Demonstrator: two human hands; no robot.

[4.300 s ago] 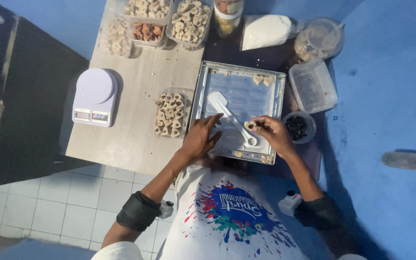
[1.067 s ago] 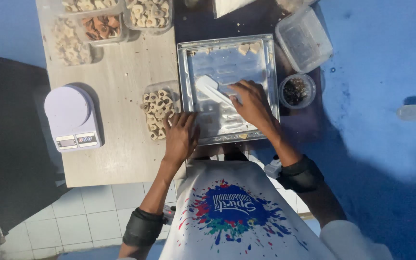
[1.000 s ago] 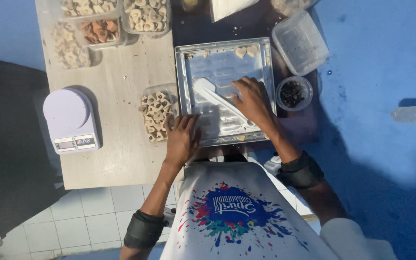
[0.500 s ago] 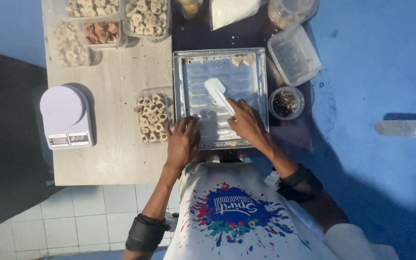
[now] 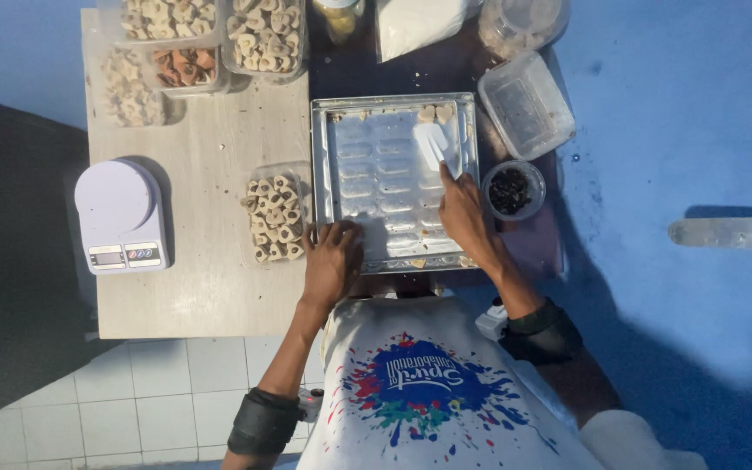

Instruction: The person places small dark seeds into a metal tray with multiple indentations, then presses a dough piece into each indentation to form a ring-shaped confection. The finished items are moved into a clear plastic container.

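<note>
While the left hand (image 5: 332,261) lies flat with fingers spread on the near left corner of the metal baking tray (image 5: 393,104), the right hand (image 5: 461,213) has its grip closed around the handle of a white spatula (image 5: 435,144), whose blade rests on the tray's far right part beside a few pale dough pieces (image 5: 437,112). Just left of the tray on the wooden tabletop (image 5: 211,287) sits a clear tub of ring-shaped cookies (image 5: 273,218), with a white kitchen scale (image 5: 121,213) farther left and a small bowl of dark bits (image 5: 512,189) touching the tray's right edge.
</note>
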